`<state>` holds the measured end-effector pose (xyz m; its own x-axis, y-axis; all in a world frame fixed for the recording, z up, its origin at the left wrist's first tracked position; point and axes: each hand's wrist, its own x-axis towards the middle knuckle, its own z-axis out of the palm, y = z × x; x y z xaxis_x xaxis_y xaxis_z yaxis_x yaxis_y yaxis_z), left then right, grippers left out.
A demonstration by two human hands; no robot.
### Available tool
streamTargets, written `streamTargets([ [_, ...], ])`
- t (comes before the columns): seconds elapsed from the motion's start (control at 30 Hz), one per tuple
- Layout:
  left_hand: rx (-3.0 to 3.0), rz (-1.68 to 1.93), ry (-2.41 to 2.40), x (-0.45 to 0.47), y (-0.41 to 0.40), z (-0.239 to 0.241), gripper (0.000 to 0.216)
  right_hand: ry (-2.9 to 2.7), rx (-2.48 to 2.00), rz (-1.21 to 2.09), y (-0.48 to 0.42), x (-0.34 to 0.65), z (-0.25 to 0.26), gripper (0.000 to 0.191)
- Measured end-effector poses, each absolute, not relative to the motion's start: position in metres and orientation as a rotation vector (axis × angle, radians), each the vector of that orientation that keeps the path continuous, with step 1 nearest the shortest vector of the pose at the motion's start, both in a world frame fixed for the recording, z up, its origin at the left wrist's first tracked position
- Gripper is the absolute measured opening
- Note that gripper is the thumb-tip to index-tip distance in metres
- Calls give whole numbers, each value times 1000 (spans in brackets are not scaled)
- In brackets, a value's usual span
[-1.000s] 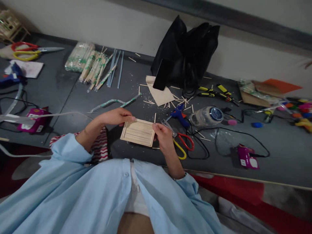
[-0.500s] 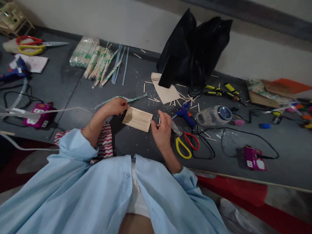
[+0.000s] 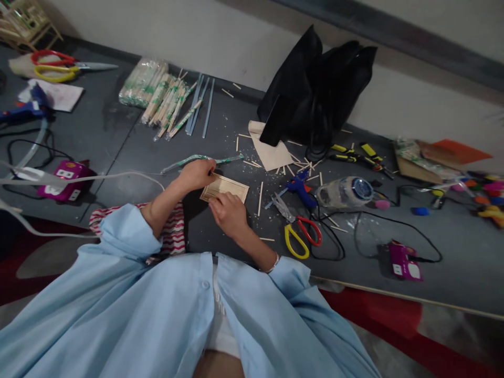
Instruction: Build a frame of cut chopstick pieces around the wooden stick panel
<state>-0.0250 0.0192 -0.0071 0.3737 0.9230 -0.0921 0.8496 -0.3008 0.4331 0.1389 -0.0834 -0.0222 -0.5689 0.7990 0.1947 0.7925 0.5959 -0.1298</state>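
A small rectangular panel of thin wooden sticks (image 3: 233,185), with a raised stick border, lies on the dark table in front of me. My left hand (image 3: 199,174) pinches its far left corner, fingertips closed. Across the near part of the panel lies my right hand (image 3: 229,214), its fingers bent and together at the near left edge and hiding much of it. Just right of the panel a single loose stick (image 3: 260,198) rests on the table. Scissors with red and yellow handles (image 3: 296,238) lie farther right, beside a blue glue gun (image 3: 301,189).
Wrapped chopsticks (image 3: 167,102) and blue-grey strips (image 3: 208,107) lie at the back left. A black bag (image 3: 315,89) leans on the wall. Cut sticks, a plastic jar (image 3: 342,190), yellow-black cutters (image 3: 346,153) and a purple box with a cable (image 3: 405,261) occupy the right.
My right hand has moved left, from beside the panel's right edge onto its near edge. A stick that was by that hand now lies on the table. My left hand stays at the far left corner.
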Motion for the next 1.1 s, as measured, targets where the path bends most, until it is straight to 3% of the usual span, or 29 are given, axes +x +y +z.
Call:
streamTargets([
  [0.1, 2101, 451, 1379, -27, 24, -6, 13, -2467, -1241, -77, -87, 142, -19, 16],
  [0.27, 1557, 681, 1095, -26, 20, 6, 36, -1996, -1259, -31, -86, 159, 12, 15],
  [0.4, 1289, 617, 859, -22, 7, 17, 43, -1637, -1462, 251, -73, 180, 36, 14],
  [0.57, 1296, 579, 736, -18, 0, 21, 50, -1541, -1513, 482, -55, 191, 33, 10],
  [0.83, 1367, 518, 784, -23, 3, 20, 38, -1154, -1425, 614, -56, 208, 37, 14],
  [0.93, 1300, 562, 796, -24, 4, 21, 35, -1219, -1415, 552, -70, 234, 49, 21],
  [1.03, 1258, 575, 771, -23, 1, 24, 31, -1551, -1622, 557, -85, 255, 55, 40],
  [1.1, 1246, 560, 759, -22, -2, 26, 30, -1714, -1688, 578, -91, 258, 55, 38],
])
